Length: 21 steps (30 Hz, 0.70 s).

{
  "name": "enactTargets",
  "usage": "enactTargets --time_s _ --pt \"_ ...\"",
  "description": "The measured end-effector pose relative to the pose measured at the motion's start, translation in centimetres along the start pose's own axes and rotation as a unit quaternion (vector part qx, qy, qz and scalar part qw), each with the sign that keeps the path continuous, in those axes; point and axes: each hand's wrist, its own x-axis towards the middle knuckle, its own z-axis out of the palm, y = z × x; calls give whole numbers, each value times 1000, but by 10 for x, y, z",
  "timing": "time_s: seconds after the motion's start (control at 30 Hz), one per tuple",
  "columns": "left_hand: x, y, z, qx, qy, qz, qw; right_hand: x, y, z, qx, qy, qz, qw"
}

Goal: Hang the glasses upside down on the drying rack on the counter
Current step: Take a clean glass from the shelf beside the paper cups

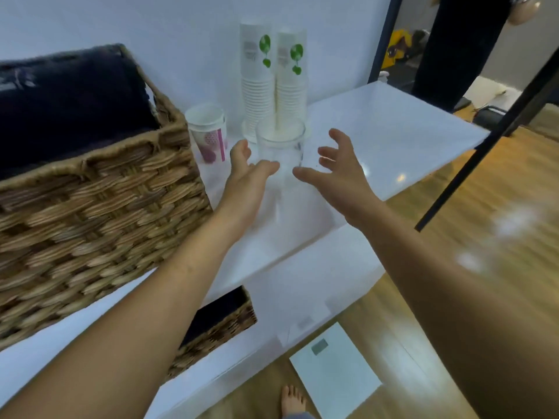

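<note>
Both the left hand [245, 176] and the right hand [338, 173] had fingers spread wide, flanking the clear glass [279, 143] near the table's [393, 137] back edge. A careless reach risked toppling the paper-cup stacks [273, 77] just behind it.

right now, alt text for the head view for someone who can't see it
Two open bare hands, left hand and right hand, reach toward a clear glass upright on a white counter, beside a wicker basket and stacked paper cups.
</note>
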Motion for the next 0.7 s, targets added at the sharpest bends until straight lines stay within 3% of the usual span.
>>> enactTargets --time_s 0.27,0.5,0.7 --pt "31 -10 20 14 31 -17 999 45 11 23 -24 -112 -53 992" --pt "38 -30 40 47 122 8 991 51 18 38 -97 -56 -88 990" --pt "35 -28 40 76 133 21 988 54 23 36 -93 -54 -97 989"
